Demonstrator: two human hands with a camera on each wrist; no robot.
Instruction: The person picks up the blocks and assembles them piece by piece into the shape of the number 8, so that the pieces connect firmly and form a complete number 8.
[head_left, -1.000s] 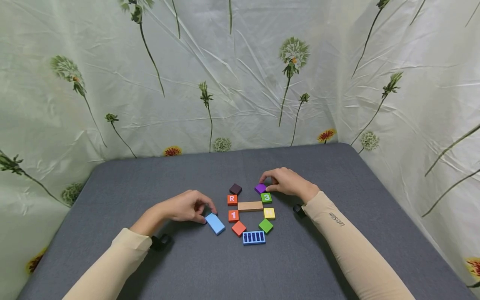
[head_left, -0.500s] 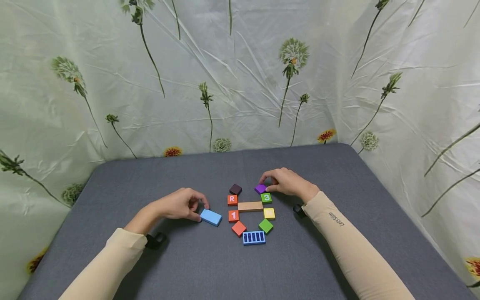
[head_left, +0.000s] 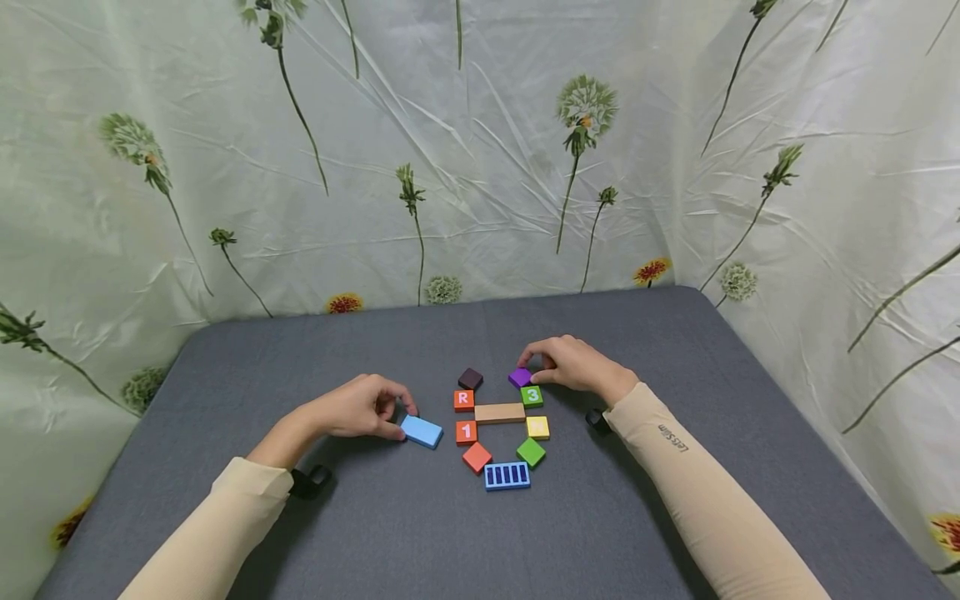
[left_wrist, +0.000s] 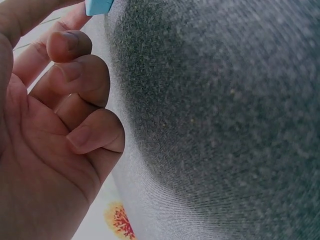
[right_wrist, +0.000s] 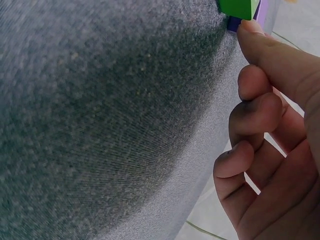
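In the head view, my left hand (head_left: 360, 408) pinches a light blue rectangular block (head_left: 422, 432) by its left end, thumb on the near side and index finger on the far side. Only a corner of that light blue block (left_wrist: 98, 6) shows in the left wrist view, and the other fingers curl toward the palm. My right hand (head_left: 576, 365) holds a purple block (head_left: 520, 378) between thumb and index finger at the top right of an arrangement of blocks. Just below it sits a green block marked 3 (head_left: 532, 396), which partly covers the purple one in the right wrist view.
The arrangement also has a dark block (head_left: 471, 379), red R (head_left: 463, 401) and 1 (head_left: 466, 432) blocks, a wooden bar (head_left: 500, 413), a yellow block (head_left: 537, 427), an orange-red block (head_left: 477, 457), a green block (head_left: 531, 452) and a blue barred block (head_left: 507, 476) on the grey tabletop (head_left: 600, 533).
My left hand has drawn back slightly left with the light blue block, which has turned from a steep slant to lie more sideways. The right hand and purple block stay put.
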